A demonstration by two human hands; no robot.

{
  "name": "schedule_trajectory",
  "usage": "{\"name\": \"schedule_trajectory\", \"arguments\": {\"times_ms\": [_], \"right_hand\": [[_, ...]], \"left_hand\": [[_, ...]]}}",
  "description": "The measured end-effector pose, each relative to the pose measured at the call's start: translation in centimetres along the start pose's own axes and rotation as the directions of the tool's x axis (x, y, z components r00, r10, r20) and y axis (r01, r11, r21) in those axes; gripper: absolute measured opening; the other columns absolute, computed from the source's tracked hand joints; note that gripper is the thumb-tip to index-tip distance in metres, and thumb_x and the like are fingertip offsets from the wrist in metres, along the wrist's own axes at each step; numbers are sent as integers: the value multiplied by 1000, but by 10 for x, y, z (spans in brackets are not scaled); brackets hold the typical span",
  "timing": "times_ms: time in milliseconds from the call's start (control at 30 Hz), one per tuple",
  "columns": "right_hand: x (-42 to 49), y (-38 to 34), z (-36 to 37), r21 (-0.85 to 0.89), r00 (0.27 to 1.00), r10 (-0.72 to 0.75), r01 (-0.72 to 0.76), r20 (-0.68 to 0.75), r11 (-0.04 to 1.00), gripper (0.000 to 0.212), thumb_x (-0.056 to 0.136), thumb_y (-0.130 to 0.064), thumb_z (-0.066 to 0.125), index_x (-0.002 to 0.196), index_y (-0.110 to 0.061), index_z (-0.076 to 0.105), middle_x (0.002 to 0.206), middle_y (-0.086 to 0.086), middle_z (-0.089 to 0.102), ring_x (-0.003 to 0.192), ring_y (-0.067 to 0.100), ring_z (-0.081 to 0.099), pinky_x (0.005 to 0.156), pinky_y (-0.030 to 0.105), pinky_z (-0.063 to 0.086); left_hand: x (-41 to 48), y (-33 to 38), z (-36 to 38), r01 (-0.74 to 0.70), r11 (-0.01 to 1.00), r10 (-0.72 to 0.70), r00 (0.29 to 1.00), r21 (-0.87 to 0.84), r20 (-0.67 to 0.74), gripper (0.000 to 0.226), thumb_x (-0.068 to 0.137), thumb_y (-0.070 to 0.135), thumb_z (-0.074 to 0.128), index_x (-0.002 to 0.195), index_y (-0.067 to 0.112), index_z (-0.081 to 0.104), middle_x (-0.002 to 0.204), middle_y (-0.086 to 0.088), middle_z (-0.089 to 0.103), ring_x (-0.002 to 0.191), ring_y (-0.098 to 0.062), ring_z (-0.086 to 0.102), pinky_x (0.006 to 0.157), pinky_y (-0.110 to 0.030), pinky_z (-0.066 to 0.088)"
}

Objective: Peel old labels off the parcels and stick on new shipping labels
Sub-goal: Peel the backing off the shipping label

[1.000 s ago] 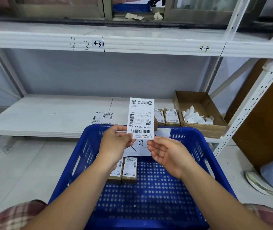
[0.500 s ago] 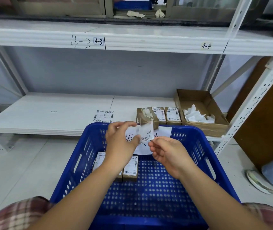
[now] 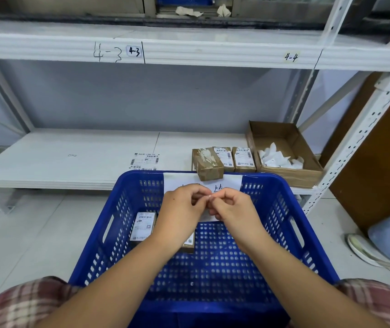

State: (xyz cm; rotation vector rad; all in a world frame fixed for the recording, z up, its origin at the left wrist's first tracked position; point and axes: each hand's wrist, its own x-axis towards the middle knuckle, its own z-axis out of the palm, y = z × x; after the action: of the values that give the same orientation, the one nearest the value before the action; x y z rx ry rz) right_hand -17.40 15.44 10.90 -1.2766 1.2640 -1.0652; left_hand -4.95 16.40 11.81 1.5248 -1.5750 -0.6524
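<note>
Both hands meet above the far half of a blue crate [image 3: 284, 209]. The left hand [image 3: 182, 209] and the right hand [image 3: 231, 209] have their fingers curled, and their fingertips are pressed together. Between them they pinch a small white scrap [image 3: 209, 197]. Only a little bit of it shows, so I cannot tell its shape.

Behind the hands, a white paper sign [image 3: 177, 183] with handwriting hangs on the far wall of the crate; the hands cover part of it. On the crate floor lies one labelled parcel [image 3: 143, 226], left of the left wrist. A second parcel [image 3: 189, 243] lies just beside it, mostly hidden under that wrist.

Beyond the crate is a white lower shelf [image 3: 70, 157]. At its front edge, near the crate rim, stands a brown stripped parcel [image 3: 207, 162] with torn label remains on top. Two more parcels, one [image 3: 223, 156] and another [image 3: 243, 157], lie just beside it on the right, each with a white label. To the right of them sits an open cardboard box [image 3: 291, 174] holding white paper pieces [image 3: 279, 158]. On the shelf, left of the parcels, lies a label sheet [image 3: 145, 160].

The upper shelf edge has the markings "4-3" [image 3: 133, 51] and "4-4" [image 3: 291, 57]. Plaid cloth [image 3: 23, 301] shows in both lower corners.
</note>
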Motion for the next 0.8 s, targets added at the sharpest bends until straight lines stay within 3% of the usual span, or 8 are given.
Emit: {"name": "schedule_trajectory", "arguments": {"times_ms": [100, 200, 267, 333, 433, 633, 800], "right_hand": [[0, 2, 1, -147, 998, -64, 60, -19, 987, 12, 92, -8, 61, 85, -12, 71, 79, 4, 72, 76, 14, 68, 72, 26, 56], [0, 2, 1, -215, 996, -78, 70, -31, 974, 11, 90, -12, 63, 83, -14, 70, 77, 1, 71, 79, 17, 68, 76, 30, 55], [1, 2, 1, -142, 999, -19, 12, -44, 990, 14, 90, -8, 60, 79, -8, 68, 74, 3, 70, 70, 12, 64, 71, 27, 53], [3, 1, 0, -11, 994, 84, -85, -67, 996, 18, 92, -5, 55, 76, -5, 65, 68, 1, 65, 62, 6, 58, 62, 19, 49], [8, 1, -2, 152, 973, 212, -196, -95, 969, 22, 94, -6, 51, 75, -6, 62, 66, 1, 60, 64, 11, 51, 62, 23, 43], [16, 2, -8, 294, 925, 339, -279, -173, 914, 20, 91, -6, 49, 74, -8, 58, 67, 3, 55, 64, 13, 48, 60, 26, 41], [22, -3, -18, 414, 880, 423, -311, -213, 855, 20, 92, -7, 49, 74, -8, 56, 64, 3, 53, 60, 12, 46, 58, 25, 38]], "left_hand": [[-1, 0, 0, 0, 997, 1, 1000, 78, -15, 12, 88, 18, 64, 89, 24, 74, 82, 15, 70, 79, 4, 63, 76, -13, 49], [0, 0, -1, 52, 998, -51, 998, 43, -40, 12, 89, 21, 62, 82, 27, 71, 77, 16, 69, 74, 4, 62, 68, -14, 49], [3, 0, -3, 145, 988, -148, 988, -51, -49, 15, 90, 19, 60, 79, 27, 67, 76, 12, 69, 67, 2, 61, 63, -14, 47], [9, -1, -7, 253, 945, -270, 961, -206, -58, 18, 92, 14, 57, 79, 21, 68, 78, 4, 70, 68, -7, 63, 68, -24, 51], [15, -2, -14, 359, 820, -422, 905, -446, -46, 21, 94, 7, 53, 80, 17, 65, 83, -2, 69, 74, -14, 65, 71, -26, 53], [25, -10, -23, 362, 675, -515, 856, -643, -58, 21, 95, 4, 51, 83, 13, 65, 85, -6, 71, 72, -16, 67, 69, -28, 55], [32, -11, -35, 304, 646, -496, 864, -700, -83, 18, 94, 3, 53, 85, 12, 66, 81, -4, 72, 66, -14, 68, 57, -23, 52]]}}
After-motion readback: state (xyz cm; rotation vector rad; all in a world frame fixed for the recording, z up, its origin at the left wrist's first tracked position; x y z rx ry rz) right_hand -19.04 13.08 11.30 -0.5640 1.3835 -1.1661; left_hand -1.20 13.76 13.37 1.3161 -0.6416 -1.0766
